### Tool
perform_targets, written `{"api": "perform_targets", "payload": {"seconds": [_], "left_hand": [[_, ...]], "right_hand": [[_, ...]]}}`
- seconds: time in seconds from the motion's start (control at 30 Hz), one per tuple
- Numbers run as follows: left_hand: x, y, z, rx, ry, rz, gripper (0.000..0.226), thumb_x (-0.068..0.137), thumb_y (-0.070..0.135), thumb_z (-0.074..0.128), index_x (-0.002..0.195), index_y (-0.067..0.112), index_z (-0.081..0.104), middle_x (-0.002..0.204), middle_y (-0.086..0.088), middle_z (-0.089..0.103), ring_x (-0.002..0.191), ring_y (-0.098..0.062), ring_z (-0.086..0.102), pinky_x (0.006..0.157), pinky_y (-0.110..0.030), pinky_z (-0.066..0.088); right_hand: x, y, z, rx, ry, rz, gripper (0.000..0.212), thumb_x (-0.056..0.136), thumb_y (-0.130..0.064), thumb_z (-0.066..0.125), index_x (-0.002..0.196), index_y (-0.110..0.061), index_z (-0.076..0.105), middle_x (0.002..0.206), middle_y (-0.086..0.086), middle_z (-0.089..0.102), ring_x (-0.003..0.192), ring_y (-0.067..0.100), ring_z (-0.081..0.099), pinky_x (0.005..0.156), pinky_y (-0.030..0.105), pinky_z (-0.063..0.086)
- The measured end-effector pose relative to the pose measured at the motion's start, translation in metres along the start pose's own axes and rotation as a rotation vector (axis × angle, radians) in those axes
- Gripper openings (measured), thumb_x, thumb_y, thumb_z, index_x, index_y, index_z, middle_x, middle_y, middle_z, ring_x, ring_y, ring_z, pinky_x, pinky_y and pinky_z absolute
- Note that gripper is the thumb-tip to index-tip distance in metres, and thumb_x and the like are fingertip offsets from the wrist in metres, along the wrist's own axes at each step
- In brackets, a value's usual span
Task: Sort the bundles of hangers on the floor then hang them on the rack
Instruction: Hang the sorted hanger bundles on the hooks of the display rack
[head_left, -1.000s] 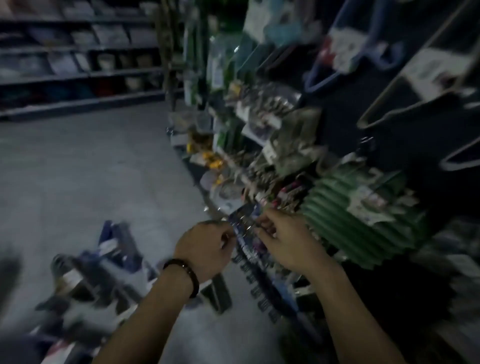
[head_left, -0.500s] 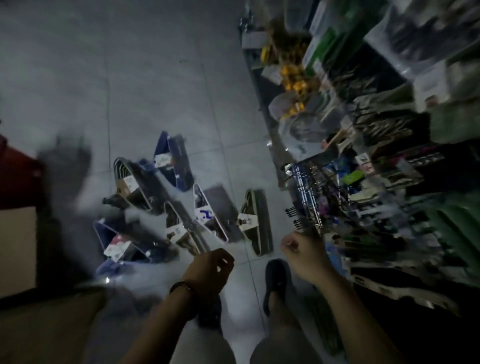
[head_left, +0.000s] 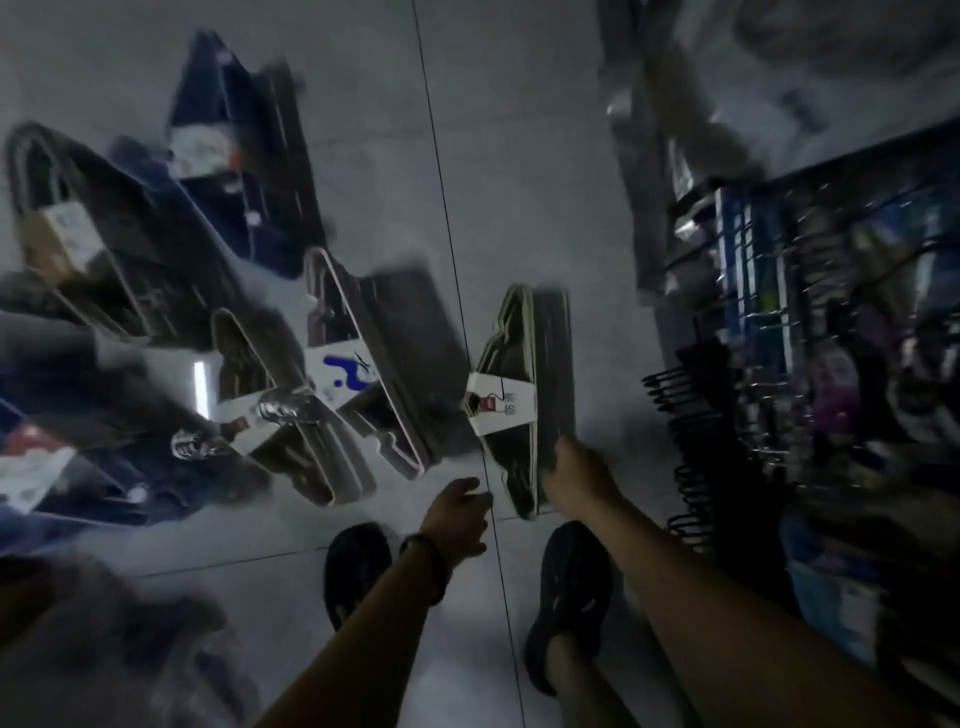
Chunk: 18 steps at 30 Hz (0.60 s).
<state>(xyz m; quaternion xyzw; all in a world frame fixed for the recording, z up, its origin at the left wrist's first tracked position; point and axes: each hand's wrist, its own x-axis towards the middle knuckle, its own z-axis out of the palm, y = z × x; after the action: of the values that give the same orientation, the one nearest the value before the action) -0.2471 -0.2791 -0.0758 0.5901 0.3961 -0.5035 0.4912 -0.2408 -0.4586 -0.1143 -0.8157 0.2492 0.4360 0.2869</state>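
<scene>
— Biggest first?
— Grey tiled floor (head_left: 545, 156) underfoot; display rack (head_left: 769, 322) along the right, crowded with goods (mostly blurred).
— And the hanger bundles (head_left: 384, 332)?
— Scattered over the floor, left and centre; green bundle (head_left: 519, 332) nearest the feet, banded with a white label.
— Hands?
— Right hand (head_left: 576, 470) down at that bundle's right edge, touching it; grip impossible to tell through the blur; left hand (head_left: 457, 514) just beside its near end, fingers loosely curled, holding nothing.

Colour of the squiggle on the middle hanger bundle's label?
Blue, on a white label, clearest in the head view.
</scene>
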Motion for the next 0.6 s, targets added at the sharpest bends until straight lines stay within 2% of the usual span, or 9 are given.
{"api": "perform_targets", "payload": {"seconds": [0.03, 0.1, 0.17, 0.23, 0.3, 0.37, 0.43, 0.5, 0.6], "left_hand": [[0.028, -0.003, 0.004, -0.061, -0.001, -0.025, 0.052, 0.104, 0.014, 0.058, 0.153, 0.016, 0.04, 0.118, -0.006, 0.059, 0.095, -0.022, 0.059, 0.089, -0.044, 0.054], [0.078, -0.011, 0.01, -0.129, 0.009, -0.039, 0.068, 0.101, 0.011, 0.062, 0.16, 0.021, 0.03, 0.152, -0.01, 0.046, 0.125, -0.032, 0.055, 0.105, -0.052, 0.047], [0.115, -0.017, 0.018, -0.135, -0.009, -0.001, 0.077, 0.099, 0.01, 0.065, 0.163, 0.024, 0.023, 0.162, -0.007, 0.035, 0.138, -0.033, 0.045, 0.106, -0.051, 0.045], [0.141, -0.018, 0.028, -0.134, -0.056, 0.08, 0.066, 0.1, 0.009, 0.061, 0.158, 0.027, 0.035, 0.143, -0.001, 0.055, 0.124, -0.026, 0.055, 0.094, -0.04, 0.048], [0.158, -0.018, 0.039, -0.186, -0.071, 0.175, 0.054, 0.098, 0.004, 0.06, 0.147, 0.024, 0.049, 0.129, -0.002, 0.065, 0.114, -0.021, 0.062, 0.084, -0.035, 0.052], [0.164, -0.019, 0.048, -0.182, -0.025, 0.259, 0.056, 0.085, 0.009, 0.068, 0.138, 0.021, 0.058, 0.125, -0.007, 0.07, 0.112, -0.024, 0.067, 0.089, -0.041, 0.057], [0.164, -0.02, 0.052, -0.179, 0.002, 0.29, 0.059, 0.079, 0.014, 0.072, 0.136, 0.022, 0.06, 0.124, -0.007, 0.072, 0.115, -0.027, 0.068, 0.093, -0.046, 0.058], [0.161, -0.019, 0.051, -0.222, 0.02, 0.24, 0.051, 0.087, 0.008, 0.07, 0.135, 0.02, 0.059, 0.123, -0.008, 0.072, 0.112, -0.026, 0.068, 0.084, -0.039, 0.058], [0.154, -0.011, 0.05, -0.27, 0.055, 0.156, 0.043, 0.092, 0.013, 0.071, 0.133, 0.013, 0.057, 0.122, -0.016, 0.071, 0.101, -0.026, 0.068, 0.069, -0.031, 0.051]], "right_hand": [[0.025, 0.004, 0.014, 0.018, 0.031, 0.008, 0.028, 0.098, -0.029, 0.065, 0.12, -0.016, 0.056, 0.109, 0.006, 0.067, 0.091, 0.021, 0.067, 0.068, 0.032, 0.056], [0.065, 0.011, 0.039, 0.034, 0.064, 0.041, 0.022, 0.1, -0.027, 0.062, 0.118, -0.016, 0.054, 0.104, 0.005, 0.063, 0.085, 0.017, 0.064, 0.06, 0.027, 0.05], [0.097, 0.017, 0.06, 0.012, 0.088, 0.046, 0.011, 0.102, -0.027, 0.059, 0.108, -0.019, 0.055, 0.094, 0.002, 0.063, 0.075, 0.013, 0.062, 0.056, 0.026, 0.047], [0.123, 0.026, 0.077, -0.044, 0.152, 0.029, 0.007, 0.101, -0.026, 0.059, 0.098, -0.021, 0.059, 0.089, 0.0, 0.065, 0.071, 0.011, 0.061, 0.053, 0.025, 0.043], [0.138, 0.032, 0.084, -0.102, 0.205, 0.036, 0.013, 0.102, -0.023, 0.056, 0.091, -0.019, 0.06, 0.085, 0.0, 0.062, 0.075, 0.013, 0.06, 0.054, 0.024, 0.038], [0.145, 0.032, 0.083, -0.149, 0.247, 0.032, 0.023, 0.104, -0.02, 0.048, 0.083, -0.019, 0.057, 0.081, 0.004, 0.058, 0.068, 0.011, 0.053, 0.054, 0.023, 0.035], [0.148, 0.035, 0.083, -0.228, 0.294, 0.004, 0.031, 0.105, -0.025, 0.042, 0.076, -0.024, 0.054, 0.076, -0.001, 0.057, 0.062, 0.011, 0.049, 0.054, 0.024, 0.034], [0.14, 0.037, 0.082, -0.243, 0.341, -0.027, 0.031, 0.105, -0.03, 0.042, 0.08, -0.023, 0.057, 0.075, -0.003, 0.058, 0.065, 0.014, 0.053, 0.056, 0.026, 0.038], [0.122, 0.044, 0.076, -0.115, 0.398, -0.066, 0.008, 0.102, -0.022, 0.056, 0.095, -0.02, 0.06, 0.088, -0.002, 0.064, 0.079, 0.018, 0.061, 0.063, 0.029, 0.048]]}}
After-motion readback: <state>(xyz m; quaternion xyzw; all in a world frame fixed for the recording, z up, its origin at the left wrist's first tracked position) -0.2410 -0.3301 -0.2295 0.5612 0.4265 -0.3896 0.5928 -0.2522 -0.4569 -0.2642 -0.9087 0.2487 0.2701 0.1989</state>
